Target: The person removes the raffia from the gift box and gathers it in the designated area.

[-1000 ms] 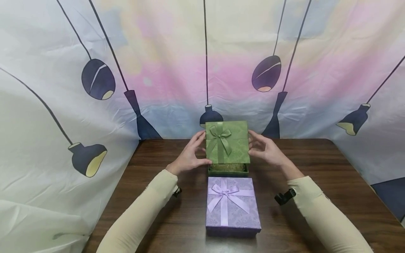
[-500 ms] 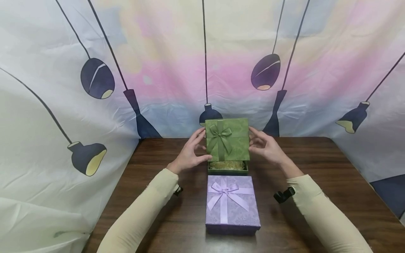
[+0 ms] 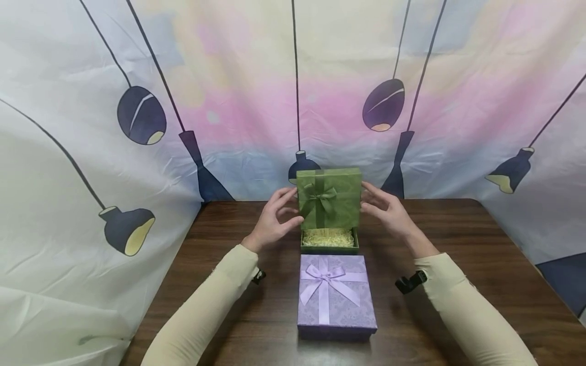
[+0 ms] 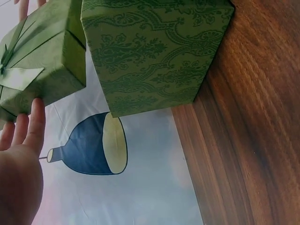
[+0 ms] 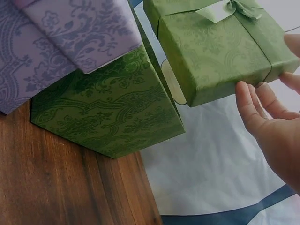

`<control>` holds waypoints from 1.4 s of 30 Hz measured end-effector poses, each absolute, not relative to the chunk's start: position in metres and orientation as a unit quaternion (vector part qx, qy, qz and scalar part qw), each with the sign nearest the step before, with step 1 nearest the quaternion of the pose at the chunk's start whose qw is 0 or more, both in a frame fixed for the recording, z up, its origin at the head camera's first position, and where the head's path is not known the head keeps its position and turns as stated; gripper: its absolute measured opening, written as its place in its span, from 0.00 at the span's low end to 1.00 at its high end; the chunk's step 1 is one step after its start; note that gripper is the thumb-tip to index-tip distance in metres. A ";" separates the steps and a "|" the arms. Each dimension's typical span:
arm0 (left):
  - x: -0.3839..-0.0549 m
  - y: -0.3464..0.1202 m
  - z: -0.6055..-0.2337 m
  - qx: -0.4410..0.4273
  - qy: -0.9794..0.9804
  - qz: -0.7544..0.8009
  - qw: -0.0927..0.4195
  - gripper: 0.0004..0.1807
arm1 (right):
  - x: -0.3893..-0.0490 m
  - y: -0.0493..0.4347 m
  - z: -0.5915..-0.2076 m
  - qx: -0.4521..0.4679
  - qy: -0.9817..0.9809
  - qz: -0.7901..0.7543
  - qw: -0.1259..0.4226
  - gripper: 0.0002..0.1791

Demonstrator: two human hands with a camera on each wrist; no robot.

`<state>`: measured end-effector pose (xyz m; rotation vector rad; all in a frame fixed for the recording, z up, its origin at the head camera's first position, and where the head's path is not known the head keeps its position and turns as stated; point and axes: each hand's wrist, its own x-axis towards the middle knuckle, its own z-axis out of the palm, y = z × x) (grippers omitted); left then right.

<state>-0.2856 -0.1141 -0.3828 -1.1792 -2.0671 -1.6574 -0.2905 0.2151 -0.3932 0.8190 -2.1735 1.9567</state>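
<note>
A green gift box lid (image 3: 341, 206) with a ribbon bow is held up and tilted, its top facing me, above the back of its box base (image 3: 329, 250). My left hand (image 3: 271, 218) holds the lid's left side, fingers along the edge and thumb lower down. On the opposite side, my right hand (image 3: 386, 213) grips it with its fingertips, as the right wrist view also shows. Pale shredded filling (image 3: 329, 238) shows inside the base. Directly in front of the base stands a purple gift box (image 3: 343, 310), its lid on and tied with a lilac bow.
Both boxes stand on a dark wooden table (image 3: 220, 315). A printed curtain (image 3: 256, 101) with a lamp pattern hangs behind the table and along its sides. A black strap (image 3: 411, 282) shows at the right wrist.
The green lid has risen slightly and tipped further upright, with both hands on it. More of the box base's opening and its pale filling has come into view. The purple box has stayed put.
</note>
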 end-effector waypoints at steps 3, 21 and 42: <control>-0.285 -0.115 -0.383 -0.397 -0.699 -0.582 0.120 0.36 | -0.290 0.214 -0.394 0.276 -0.689 0.668 0.053 0.32; -0.285 -0.115 -0.381 -0.385 -0.658 -0.636 0.120 0.18 | -0.284 0.201 -0.391 0.296 -0.631 0.712 0.087 0.09; -0.283 -0.118 -0.379 -0.358 -0.676 -0.625 0.154 0.12 | -0.282 0.206 -0.394 0.300 -0.627 0.717 0.052 0.35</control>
